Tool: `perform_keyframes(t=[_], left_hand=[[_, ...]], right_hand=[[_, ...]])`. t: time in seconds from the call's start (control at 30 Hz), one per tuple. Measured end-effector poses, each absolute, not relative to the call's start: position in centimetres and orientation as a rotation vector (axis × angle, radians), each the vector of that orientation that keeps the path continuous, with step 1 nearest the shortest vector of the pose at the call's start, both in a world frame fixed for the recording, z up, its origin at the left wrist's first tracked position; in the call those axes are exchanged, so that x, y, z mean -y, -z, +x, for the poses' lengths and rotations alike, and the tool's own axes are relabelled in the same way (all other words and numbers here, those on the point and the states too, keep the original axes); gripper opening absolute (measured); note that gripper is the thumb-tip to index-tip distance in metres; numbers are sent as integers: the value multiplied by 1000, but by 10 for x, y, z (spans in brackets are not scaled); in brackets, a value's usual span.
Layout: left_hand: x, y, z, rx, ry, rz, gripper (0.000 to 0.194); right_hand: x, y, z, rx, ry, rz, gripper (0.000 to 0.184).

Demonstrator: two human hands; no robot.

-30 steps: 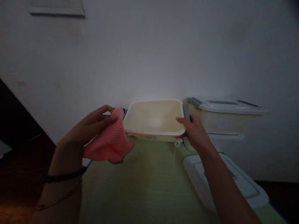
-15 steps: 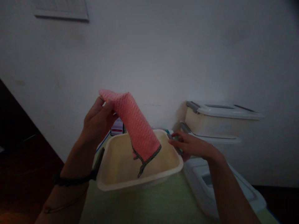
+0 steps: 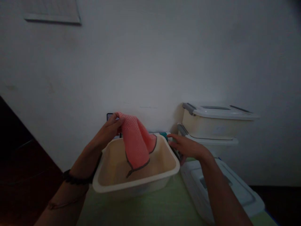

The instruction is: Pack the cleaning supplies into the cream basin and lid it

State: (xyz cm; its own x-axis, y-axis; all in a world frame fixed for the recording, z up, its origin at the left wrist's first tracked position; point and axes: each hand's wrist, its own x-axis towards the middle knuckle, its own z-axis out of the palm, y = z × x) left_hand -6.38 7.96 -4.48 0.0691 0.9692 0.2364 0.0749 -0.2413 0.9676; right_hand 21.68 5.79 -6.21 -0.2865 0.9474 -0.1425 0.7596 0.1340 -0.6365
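Observation:
My left hand (image 3: 108,130) pinches the top of a pink waffle-weave cloth (image 3: 135,142) with a dark trim. The cloth hangs down into a cream plastic tub (image 3: 134,185) that stands on the green table top (image 3: 152,210). My right hand (image 3: 185,147) grips the tub's far right rim, by its grey handle. The tub holds only the cloth's hanging end.
Two lidded cream containers (image 3: 213,124) with grey latches are stacked at the right by the white wall. A white lid (image 3: 235,188) lies on the table's right side. A small dark object (image 3: 110,116) stands behind my left hand. Dark floor lies to the left.
The tub came toward me and now stands flat on the table. My left hand lifted the cloth high over the tub, then lowered it, so its end hangs inside.

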Motion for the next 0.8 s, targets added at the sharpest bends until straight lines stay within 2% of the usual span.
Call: perform_keyframes(t=[0.1, 0.27, 0.33, 0.4, 0.5, 0.6, 0.7, 0.77, 0.8], left_hand=[[-74, 37, -64, -1106, -1330, 1529, 22], [-59, 35, -43, -964, -1343, 1594, 21], [-59, 42, -33, -976, -1262, 1580, 20], [-61, 48, -25, -954, -1185, 1567, 19], [-62, 53, -22, -878, -1154, 1570, 17], [-60, 51, -23, -742, -1162, 1528, 20], [-59, 48, -24, -612, -1173, 1490, 33], [-59, 48, -24, -517, -1150, 1509, 37], [-59, 48, -25, -471, -1129, 1527, 35]], right_hand=[[-60, 64, 214, 2130, -815, -1653, 37], [-56, 59, 221, 2121, -1014, -1732, 39], [-55, 56, 224, 2142, -874, -1733, 35], [-55, 55, 221, 2186, -601, -1658, 33], [-55, 56, 208, 2209, -420, -1502, 45], [-59, 55, 192, 2191, -592, -1366, 63], [-65, 52, 181, 2170, -792, -1193, 76], [-69, 48, 179, 2174, -845, -1062, 73], [-70, 46, 178, 2191, -845, -1008, 65]])
